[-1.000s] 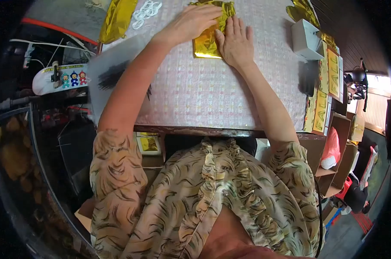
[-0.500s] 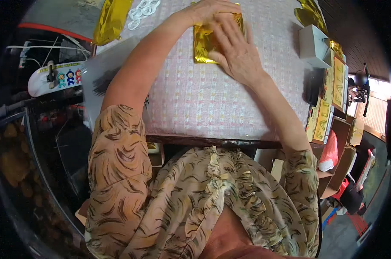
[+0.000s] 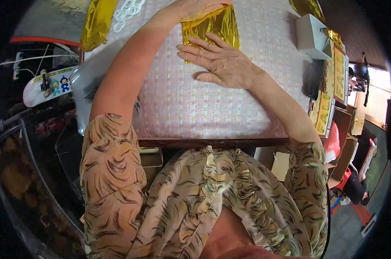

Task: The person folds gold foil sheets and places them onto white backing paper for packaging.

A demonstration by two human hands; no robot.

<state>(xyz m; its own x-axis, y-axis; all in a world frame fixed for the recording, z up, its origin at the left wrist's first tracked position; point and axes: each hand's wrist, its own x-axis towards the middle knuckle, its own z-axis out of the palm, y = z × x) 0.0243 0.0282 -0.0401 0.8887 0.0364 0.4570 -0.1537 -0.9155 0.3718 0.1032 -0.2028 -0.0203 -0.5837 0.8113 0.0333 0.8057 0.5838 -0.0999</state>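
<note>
A rectangular piece of shiny gold foil (image 3: 224, 28) lies on the table in front of me, its surface creased. My left hand (image 3: 197, 8) rests along its far edge with fingers stretched out, partly cut off by the top of the view. Lying flat over the near edge of the foil is my right hand (image 3: 223, 64), its fingers extended and slightly spread, thumb on the cloth. Neither hand visibly grips anything.
A checked pink-and-white cloth (image 3: 191, 108) covers the table. More gold foil (image 3: 96, 26) and white cord (image 3: 127, 13) are at far left, beside a clear plastic sheet (image 3: 85, 99). To the right stand a white open box (image 3: 309, 36) and printed boxes (image 3: 324, 112).
My right hand has moved left and nearer to me across the foil, uncovering its right side. The whole view has shifted slightly, and my left hand stays at the far edge.
</note>
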